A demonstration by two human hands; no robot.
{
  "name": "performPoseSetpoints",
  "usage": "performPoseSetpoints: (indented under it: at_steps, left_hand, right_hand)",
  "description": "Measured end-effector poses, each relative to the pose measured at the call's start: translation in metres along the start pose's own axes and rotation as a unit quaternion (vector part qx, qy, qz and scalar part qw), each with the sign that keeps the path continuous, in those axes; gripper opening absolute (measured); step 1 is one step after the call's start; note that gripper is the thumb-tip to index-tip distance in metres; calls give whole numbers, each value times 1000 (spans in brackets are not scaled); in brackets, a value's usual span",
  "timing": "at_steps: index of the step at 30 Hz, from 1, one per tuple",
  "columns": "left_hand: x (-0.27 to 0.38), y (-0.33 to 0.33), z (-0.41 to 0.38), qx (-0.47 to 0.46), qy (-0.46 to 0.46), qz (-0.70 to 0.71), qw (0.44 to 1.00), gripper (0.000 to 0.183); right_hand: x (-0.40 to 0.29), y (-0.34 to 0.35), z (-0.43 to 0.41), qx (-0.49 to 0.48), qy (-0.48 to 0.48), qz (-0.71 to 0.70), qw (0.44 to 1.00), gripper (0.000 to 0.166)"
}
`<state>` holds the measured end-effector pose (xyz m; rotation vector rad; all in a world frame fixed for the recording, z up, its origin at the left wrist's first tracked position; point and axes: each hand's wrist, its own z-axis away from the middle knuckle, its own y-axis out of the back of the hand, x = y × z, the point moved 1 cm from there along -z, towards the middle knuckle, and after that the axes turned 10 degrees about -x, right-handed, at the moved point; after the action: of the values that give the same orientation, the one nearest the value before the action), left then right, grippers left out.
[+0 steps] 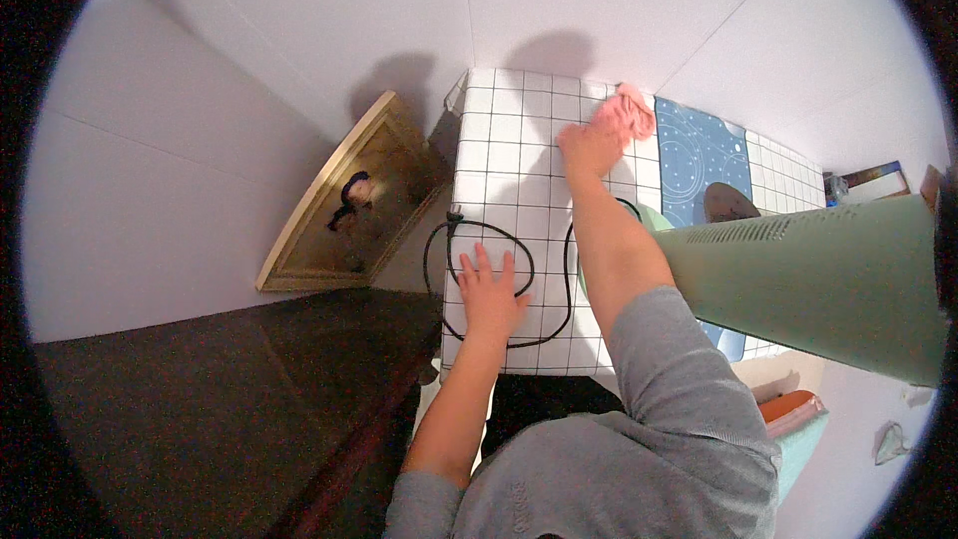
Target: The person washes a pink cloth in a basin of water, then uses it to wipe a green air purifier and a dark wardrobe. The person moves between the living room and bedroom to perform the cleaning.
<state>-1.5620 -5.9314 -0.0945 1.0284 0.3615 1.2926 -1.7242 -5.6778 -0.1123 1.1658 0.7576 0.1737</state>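
Observation:
A crumpled pink cloth [627, 114] lies near the far edge of a table with a white checked cover [516, 120]. My right hand [593, 150] is closed on the near left end of the cloth. Lower on the left, my left hand [490, 296] rests with spread fingers on the table cover, over part of a looped black cable [569, 292]. The cable's plug end [454, 217] lies at the table's left edge. My right forearm passes close by a large light green appliance [808, 269], and part of its base is hidden.
A blue patterned mat [692, 157] covers the table right of the cloth, with a dark round object [730, 202] above it. A framed picture [329, 202] leans at the left wall. Several small items lie at the far right. Below right is an orange and turquoise object [801, 427].

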Motion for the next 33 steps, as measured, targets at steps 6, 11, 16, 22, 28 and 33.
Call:
performPoseSetpoints:
  at_steps: [6, 11, 16, 22, 28, 33]
  left_hand:
    - [-3, -5, 1, 15, -39, 2, 999, 95]
    - [-6, -10, 3, 30, -30, -1, 999, 97]
    - [12, -12, 43, -58, -41, -23, 997, 103]
    - [5, -50, 79, -20, -11, -143, 989, 100]
    - [-1, -44, 88, 77, -90, -153, 981, 40]
    - [-21, -72, 77, 64, -106, -190, 974, 29]
  right_hand:
    - [-45, -65, 2, 0, 331, 101, 938, 61]
    - [-35, -67, 77, -59, 482, 52, 873, 33]
    - [3, -53, 125, -102, 564, 83, 815, 28]
    - [16, 0, 178, -291, 435, 306, 795, 28]
    - [24, 90, 220, -272, 459, 89, 841, 26]
    - [107, 141, 279, -72, 520, -168, 835, 42]
